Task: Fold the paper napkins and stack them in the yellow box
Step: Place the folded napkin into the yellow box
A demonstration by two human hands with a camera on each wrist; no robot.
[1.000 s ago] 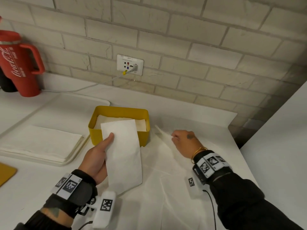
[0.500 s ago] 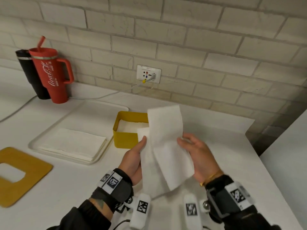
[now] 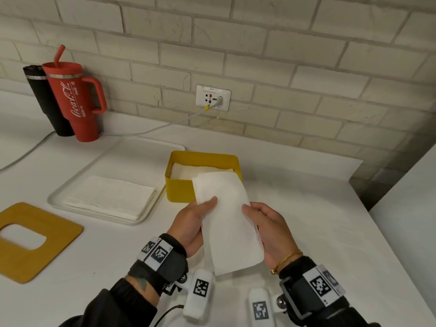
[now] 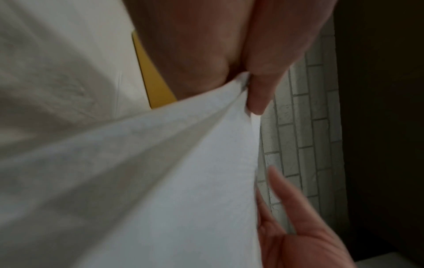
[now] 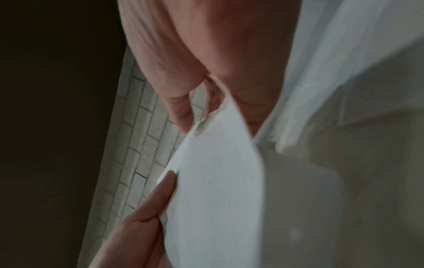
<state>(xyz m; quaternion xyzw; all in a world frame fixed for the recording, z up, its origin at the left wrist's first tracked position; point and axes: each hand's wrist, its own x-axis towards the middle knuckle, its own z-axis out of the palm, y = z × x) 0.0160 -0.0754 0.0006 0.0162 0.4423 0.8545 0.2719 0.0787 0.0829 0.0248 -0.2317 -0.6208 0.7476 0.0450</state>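
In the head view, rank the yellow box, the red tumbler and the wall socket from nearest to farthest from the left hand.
From the left hand, which holds the napkin:
1. Yellow box, just beyond the hand.
2. Wall socket, on the brick wall behind the box.
3. Red tumbler, far back left on the counter.

It looks like a pantry or break corner, maybe in an office or café. A white counter runs along a pale brick wall with a socket and a plugged-in cable. Far left stand a red tumbler and a black flask. A white tray holds napkins.
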